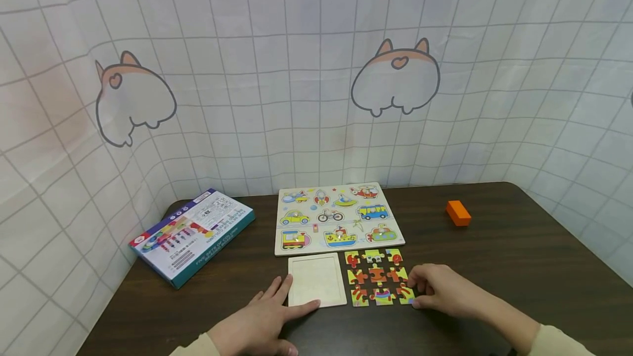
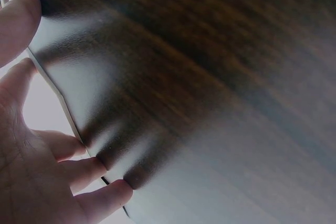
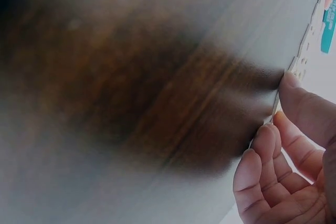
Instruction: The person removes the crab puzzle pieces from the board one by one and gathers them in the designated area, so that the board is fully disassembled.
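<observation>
Several jigsaw puzzle pieces [image 1: 377, 275] in red, orange and yellow-green lie in three rows, with small gaps between them. My right hand [image 1: 447, 293] has its fingers curled at the right edge of the group, pinching the lower right puzzle piece [image 1: 405, 294] between thumb and fingers. In the right wrist view the thumb [image 3: 307, 103] meets the thin edge of the pieces. Left of them lies a square wooden puzzle tray [image 1: 316, 282] with a raised rim. My left hand [image 1: 259, 317] spreads its fingers beside that tray, thumb and index fingertips touching its rim.
Behind the tray lies a wooden vehicle puzzle board [image 1: 338, 218]. A flat teal and white box [image 1: 198, 235] rests at the left, and an orange block [image 1: 458, 213] at the right. A white grid-patterned curtain [image 1: 316, 70] rises behind the dark table [image 1: 519, 246].
</observation>
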Tool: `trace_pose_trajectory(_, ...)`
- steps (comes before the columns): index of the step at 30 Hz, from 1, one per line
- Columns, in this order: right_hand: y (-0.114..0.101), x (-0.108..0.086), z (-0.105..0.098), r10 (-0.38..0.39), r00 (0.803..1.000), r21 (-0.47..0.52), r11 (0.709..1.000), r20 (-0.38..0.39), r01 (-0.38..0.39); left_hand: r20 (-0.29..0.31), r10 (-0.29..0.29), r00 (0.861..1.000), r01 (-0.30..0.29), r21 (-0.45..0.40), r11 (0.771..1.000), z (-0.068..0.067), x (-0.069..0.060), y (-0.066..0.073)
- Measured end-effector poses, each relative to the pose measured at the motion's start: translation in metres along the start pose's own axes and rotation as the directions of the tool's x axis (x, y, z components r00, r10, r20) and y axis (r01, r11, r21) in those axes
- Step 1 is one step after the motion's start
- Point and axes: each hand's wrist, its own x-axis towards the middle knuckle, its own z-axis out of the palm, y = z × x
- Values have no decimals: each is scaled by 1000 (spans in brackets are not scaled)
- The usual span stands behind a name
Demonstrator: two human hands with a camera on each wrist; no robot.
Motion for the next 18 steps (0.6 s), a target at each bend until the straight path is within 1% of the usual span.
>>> trace_pose_trajectory(3,0,-1,0,-1,1000,2,1000,0,1,11,-21,1000,21,3,1000,-6,-4,8)
trace_pose_trajectory(5,0,-1,-1,-1,1000,4,1000,0,1,15,-21,1000,21,-2,1000,-6,-3,8)
trace_pose_trajectory(7,0,-2,-1,0,1000,12,1000,-1,0,2,-12,1000,12,-11,1000,0,1,2)
trace_pose_trajectory(10,0,-2,-2,2,1000,29,1000,-5,-2,-18,30,999,-30,-12,999,11,9,-14)
trace_pose_trajectory(11,0,-2,-2,3,1000,35,999,-6,-3,-19,31,999,-31,-14,999,10,8,-13)
trace_pose_trajectory(13,1,-2,-2,6,1000,45,999,-9,-6,-19,24,1000,-24,-12,1000,4,2,-7)
trace_pose_trajectory(17,2,-1,-1,-1,1000,52,999,-11,1,-3,-12,1000,12,-19,1000,-12,-12,10)
trace_pose_trajectory(18,2,-1,-1,1,1000,54,999,-11,0,-5,-8,1000,8,-20,1000,-11,-12,8)
